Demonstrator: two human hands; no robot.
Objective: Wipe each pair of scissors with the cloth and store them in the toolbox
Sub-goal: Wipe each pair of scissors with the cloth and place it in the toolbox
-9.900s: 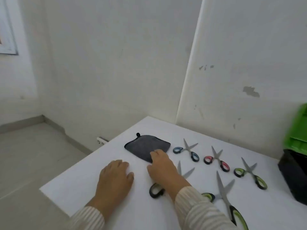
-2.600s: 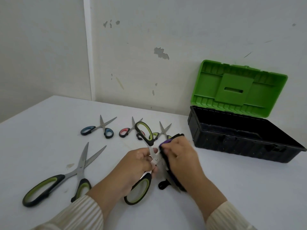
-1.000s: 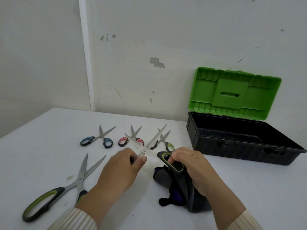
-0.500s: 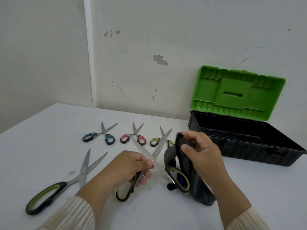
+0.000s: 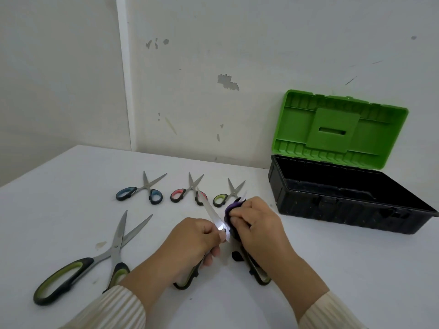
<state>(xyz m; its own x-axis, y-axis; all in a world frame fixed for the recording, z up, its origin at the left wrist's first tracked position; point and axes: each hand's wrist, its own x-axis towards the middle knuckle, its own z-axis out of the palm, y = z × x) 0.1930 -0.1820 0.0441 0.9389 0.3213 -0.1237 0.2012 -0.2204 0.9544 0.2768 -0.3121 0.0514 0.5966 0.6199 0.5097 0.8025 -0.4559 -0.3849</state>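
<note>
At the middle of the white counter (image 5: 71,198), our two hands meet over one large pair of scissors (image 5: 210,211) with black-and-green handles. Our left hand (image 5: 190,243) has its fingers curled round the scissors near the pivot, and one handle loop shows below the palm. The scissors are spread open. One bare blade points up and away to the left, and the other runs under our right hand (image 5: 259,231). That hand's fingers pinch a dark cloth (image 5: 230,208), purple at its fold, round the second blade. The second handle sticks out below the wrist, toward us. We cannot tell whether the handles touch the counter.

Left of our hands, a second large pair (image 5: 114,248) lies open on the counter, handles toward us. Beyond the hands, three small pairs lie in a row with blades toward the wall (image 5: 237,43): a blue-handled pair (image 5: 147,188), a red-handled pair (image 5: 190,188) and a green-handled pair (image 5: 229,193), the last just beside the cloth. To the right stands the black toolbox (image 5: 332,203), its green lid (image 5: 339,129) raised against the wall. All five pairs are outside it.
</note>
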